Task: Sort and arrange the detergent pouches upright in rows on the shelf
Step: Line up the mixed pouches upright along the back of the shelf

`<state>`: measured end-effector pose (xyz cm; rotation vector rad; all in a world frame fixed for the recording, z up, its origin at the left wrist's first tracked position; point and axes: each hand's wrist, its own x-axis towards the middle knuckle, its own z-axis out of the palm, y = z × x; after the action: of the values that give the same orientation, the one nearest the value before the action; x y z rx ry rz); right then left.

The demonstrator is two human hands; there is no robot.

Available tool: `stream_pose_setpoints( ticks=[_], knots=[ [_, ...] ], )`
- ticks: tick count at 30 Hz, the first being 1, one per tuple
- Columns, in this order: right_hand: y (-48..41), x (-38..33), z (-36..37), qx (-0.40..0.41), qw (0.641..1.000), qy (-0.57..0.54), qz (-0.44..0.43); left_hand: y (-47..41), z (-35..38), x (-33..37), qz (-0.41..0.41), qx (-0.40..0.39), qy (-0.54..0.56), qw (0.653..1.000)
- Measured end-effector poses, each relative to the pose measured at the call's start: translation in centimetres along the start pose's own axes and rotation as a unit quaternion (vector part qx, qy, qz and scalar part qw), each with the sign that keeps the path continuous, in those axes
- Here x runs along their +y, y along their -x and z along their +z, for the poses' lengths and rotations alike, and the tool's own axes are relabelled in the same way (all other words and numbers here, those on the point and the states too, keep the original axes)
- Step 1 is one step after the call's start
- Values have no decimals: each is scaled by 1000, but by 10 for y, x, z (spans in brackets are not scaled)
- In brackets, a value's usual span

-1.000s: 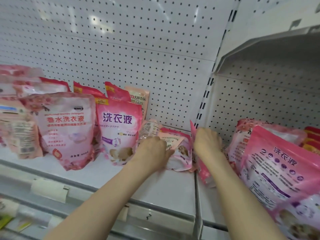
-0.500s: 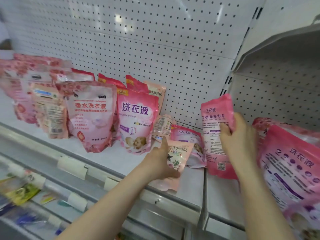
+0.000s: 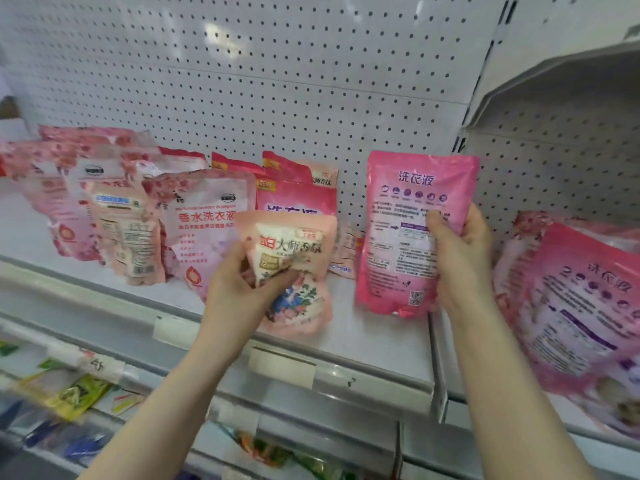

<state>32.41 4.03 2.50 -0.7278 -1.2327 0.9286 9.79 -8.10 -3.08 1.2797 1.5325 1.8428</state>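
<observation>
The left hand point(image 3: 239, 282) is closed around the middle of a pale pink pouch point(image 3: 294, 251), which is crumpled under the fingers and held in front of the standing pouches; whether its base touches the shelf point(image 3: 374, 344) cannot be told. The right hand point(image 3: 460, 265) is wrapped around the right edge of a bright pink pouch point(image 3: 405, 230), thumb on its printed back, and the pouch is kept upright with its base at or just above the shelf, beside the divider point(image 3: 437, 375) between the bays. Between the two held pouches a small pouch point(image 3: 343, 251) is seen leaning low. To the left, a crowded row of pouches point(image 3: 204, 220) is packed unevenly, some turned or tilted. In the right bay, large pink pouches point(image 3: 571, 306) are tipped forward over the front edge. The soft pale pouch is judged likely to slump once released, since its body is creased by the grip; if it is set near the front rail point(image 3: 311, 372) it could be lost to the lower shelf. Neighbours could be toppled if either pouch is pushed in too hard.
</observation>
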Motion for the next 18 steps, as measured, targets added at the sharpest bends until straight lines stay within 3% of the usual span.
stream_pose_setpoints(
  ticks=[9,14,18],
  knots=[
    [24,44,37,-23,993,-44,110,-11,-40,-15,9,95,-24,995],
    [15,35,26,-31,998,-1,58,-27,-19,-22,11,97,-62,993],
    [8,32,22,-37,998,32,43,-34,-4,-37,-20,42,-83,995]
  ],
)
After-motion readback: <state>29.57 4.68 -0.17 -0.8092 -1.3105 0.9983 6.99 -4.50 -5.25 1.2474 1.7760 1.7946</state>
